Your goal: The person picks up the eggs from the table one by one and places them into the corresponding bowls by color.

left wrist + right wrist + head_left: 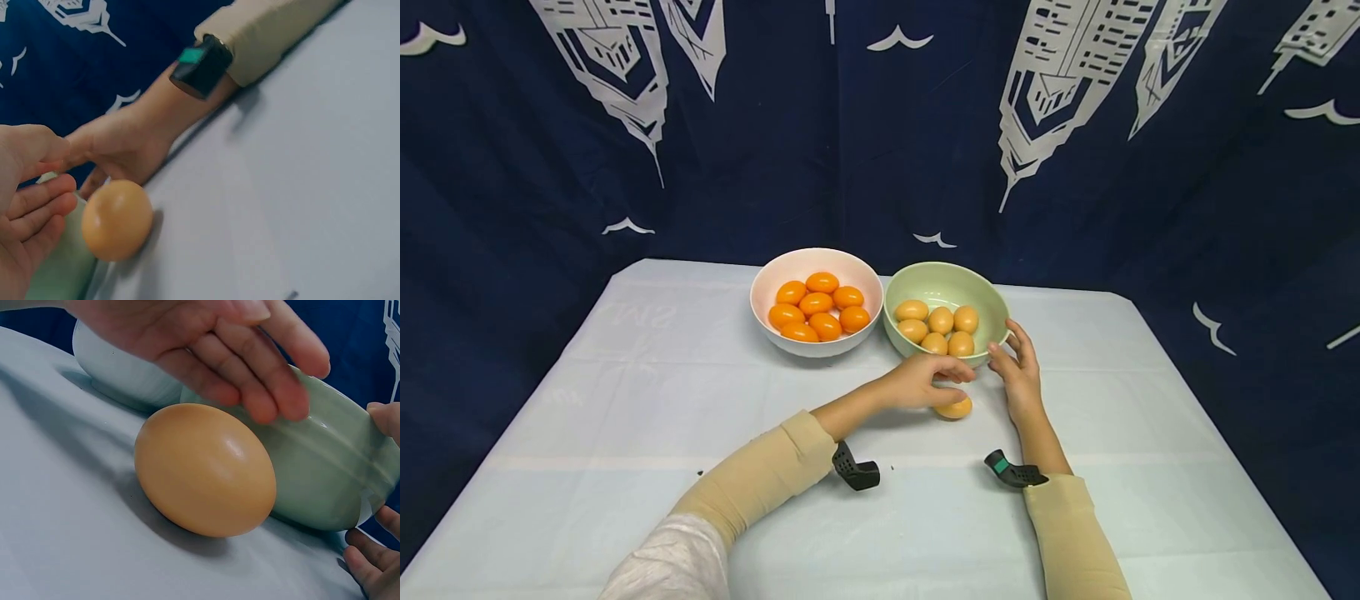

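A light-brown egg (206,472) lies on the white table in front of a green bowl (940,279). My left hand (925,381) hovers over the egg with its fingers extended and loosely bent, partly covering it in the head view. In the right wrist view, a gap shows between those fingers and the egg. My right hand (1018,379) is at the bowl's near right side, fingers spread and touching or almost touching its wall. Several similar tan eggs (941,320) sit inside the green bowl.
Left of the green bowl, close against it, stands a pinkish-white bowl (763,292) with several orange eggs (816,303). Both bowls are near the far edge of the white-covered table (625,400). A dark blue curtain (775,125) hangs behind. Each wrist wears a black camera mount.
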